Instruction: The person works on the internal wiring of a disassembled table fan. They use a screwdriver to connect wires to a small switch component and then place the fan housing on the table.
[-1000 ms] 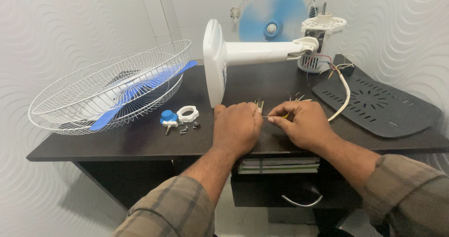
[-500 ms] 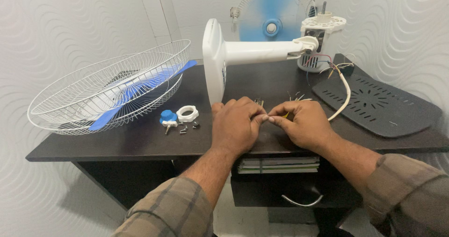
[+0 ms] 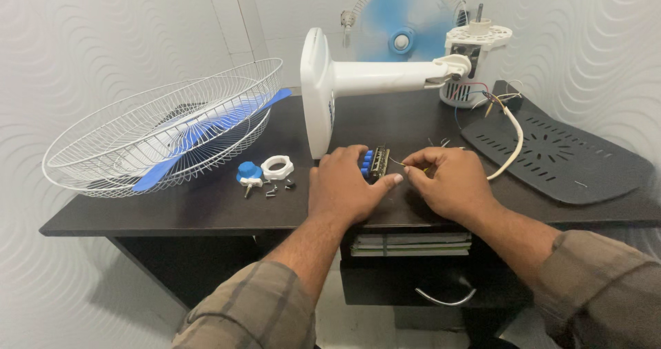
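Note:
My left hand (image 3: 348, 184) rests on the dark table (image 3: 206, 211) and grips a small switch block with blue buttons (image 3: 375, 163), holding it upright. My right hand (image 3: 451, 180) is just to its right, pinching a thin wire (image 3: 398, 162) that touches the block. Behind both hands lies a white fan body (image 3: 372, 77) on its side, its round base toward me and its bare motor (image 3: 471, 60) at the far right, with coloured wires hanging out.
A white wire fan guard (image 3: 103, 153) holding a blue blade (image 3: 200, 135) sits at the left. A blue knob (image 3: 248, 173), a white ring nut (image 3: 277, 166) and small screws (image 3: 272, 191) lie near it. A dark vented cover (image 3: 571, 160) and white cable (image 3: 513, 142) lie right. A drawer (image 3: 413, 280) is below.
My left hand has tilted back and opened a little, so the blue-buttoned switch block now shows between the two hands. My right hand stays pinched on the wire.

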